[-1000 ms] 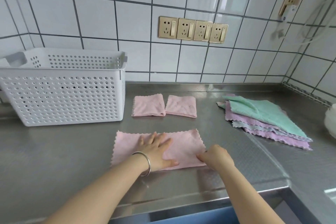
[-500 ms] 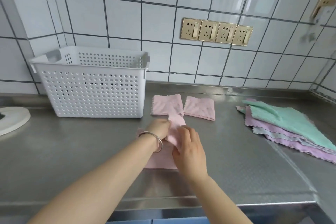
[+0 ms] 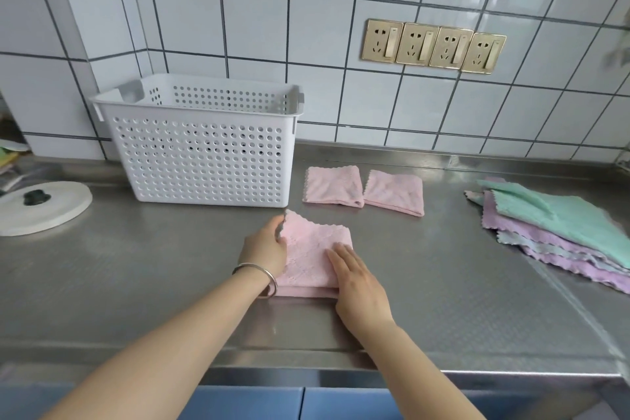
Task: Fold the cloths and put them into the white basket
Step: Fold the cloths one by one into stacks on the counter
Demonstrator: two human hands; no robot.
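A pink cloth (image 3: 308,251) lies folded into a small square on the steel counter, just in front of the white perforated basket (image 3: 208,160). My left hand (image 3: 264,249), with a metal bangle on the wrist, holds the cloth's left edge near its raised top corner. My right hand (image 3: 354,274) presses flat on the cloth's right side with straight fingers. Two folded pink cloths (image 3: 334,186) (image 3: 395,193) lie side by side behind it. A stack of unfolded green, purple and grey cloths (image 3: 559,232) sits at the right.
A round white lid with a black knob (image 3: 41,203) lies at the left of the steel counter (image 3: 443,283). Gold wall sockets (image 3: 433,46) sit on the tiled wall behind. The counter's front edge runs just below my forearms.
The pink cloth went from a wide half-folded strip to a small square: my right hand carried its right end over to the left. The view has shifted left.
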